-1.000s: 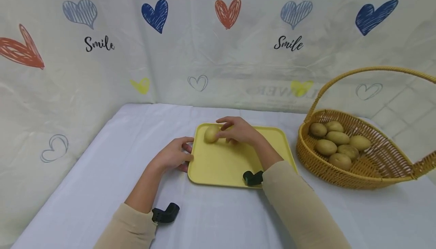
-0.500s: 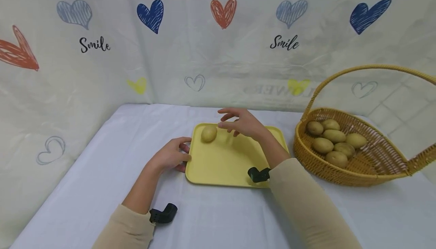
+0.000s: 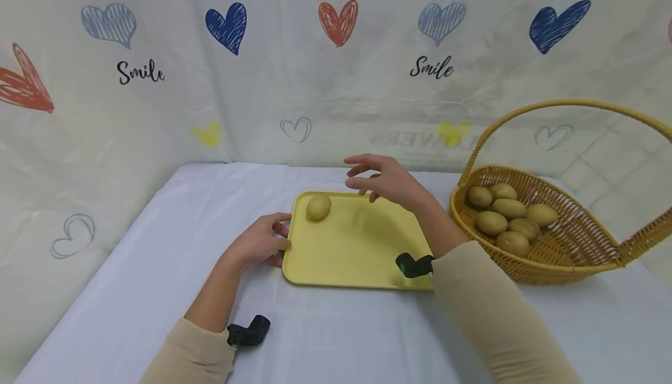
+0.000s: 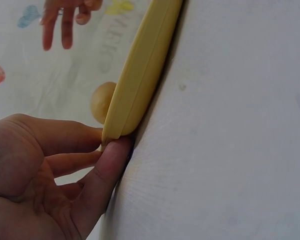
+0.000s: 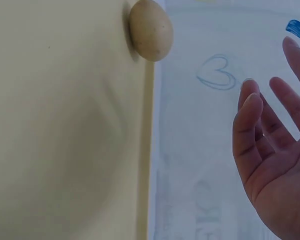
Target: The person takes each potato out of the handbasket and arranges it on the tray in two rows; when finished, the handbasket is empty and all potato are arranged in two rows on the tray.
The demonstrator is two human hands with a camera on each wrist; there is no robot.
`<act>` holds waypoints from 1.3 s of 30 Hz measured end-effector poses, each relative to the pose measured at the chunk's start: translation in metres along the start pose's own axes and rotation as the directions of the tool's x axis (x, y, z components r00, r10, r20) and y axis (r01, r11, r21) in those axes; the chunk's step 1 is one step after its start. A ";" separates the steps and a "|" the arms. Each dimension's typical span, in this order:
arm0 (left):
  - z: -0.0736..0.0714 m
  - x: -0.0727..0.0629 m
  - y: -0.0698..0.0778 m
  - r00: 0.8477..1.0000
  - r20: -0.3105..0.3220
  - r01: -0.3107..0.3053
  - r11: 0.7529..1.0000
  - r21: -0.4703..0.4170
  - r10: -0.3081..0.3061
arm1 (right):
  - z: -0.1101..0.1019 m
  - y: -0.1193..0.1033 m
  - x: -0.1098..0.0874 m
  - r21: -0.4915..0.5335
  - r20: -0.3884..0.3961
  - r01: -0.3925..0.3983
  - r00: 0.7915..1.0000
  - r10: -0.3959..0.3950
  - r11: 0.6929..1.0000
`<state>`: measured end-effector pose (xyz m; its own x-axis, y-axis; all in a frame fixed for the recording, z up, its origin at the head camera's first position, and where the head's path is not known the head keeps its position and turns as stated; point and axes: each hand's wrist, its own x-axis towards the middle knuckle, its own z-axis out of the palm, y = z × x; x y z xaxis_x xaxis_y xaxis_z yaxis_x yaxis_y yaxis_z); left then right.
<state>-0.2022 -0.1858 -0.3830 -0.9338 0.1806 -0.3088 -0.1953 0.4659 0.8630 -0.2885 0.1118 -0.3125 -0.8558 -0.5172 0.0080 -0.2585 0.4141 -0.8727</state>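
A potato (image 3: 318,207) lies in the far left corner of a yellow tray (image 3: 352,255). My left hand (image 3: 261,238) holds the tray's left edge. In the left wrist view, the left hand's thumb and finger (image 4: 65,135) meet at the tray's rim (image 4: 140,70), with the potato (image 4: 102,102) partly hidden behind it. Above the tray's far side, my right hand (image 3: 388,181) is in the air with fingers spread and nothing in them. The right wrist view has that hand (image 5: 280,155) apart from the potato (image 5: 151,30).
To the right of the tray stands a wicker basket (image 3: 556,276) with a tall handle (image 3: 567,103), holding several potatoes (image 3: 508,208). A white cloth (image 3: 325,337) covers the table. Behind hangs a pale backdrop (image 3: 273,92) printed with hearts.
My right hand has let go of the potato, then risen and moved right, away from it. The potato stays on the tray, and my left hand keeps its place at the edge.
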 end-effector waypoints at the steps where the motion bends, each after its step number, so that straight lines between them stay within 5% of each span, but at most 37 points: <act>1: 0.000 0.000 0.000 1.000 0.000 -0.001 1.000 -0.001 0.001 | -0.002 -0.001 -0.001 -0.002 0.000 0.001 1.000 -0.001 1.000; 39: 0.002 -0.001 -0.001 1.000 0.004 -0.004 1.000 -0.015 0.004 | -0.081 -0.027 -0.062 -0.195 -0.111 -0.058 0.993 0.037 0.979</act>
<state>-0.2009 -0.1849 -0.3839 -0.9333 0.1858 -0.3073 -0.1965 0.4521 0.8700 -0.2651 0.1934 -0.2497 -0.9092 -0.4153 0.0297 -0.2906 0.5819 -0.7596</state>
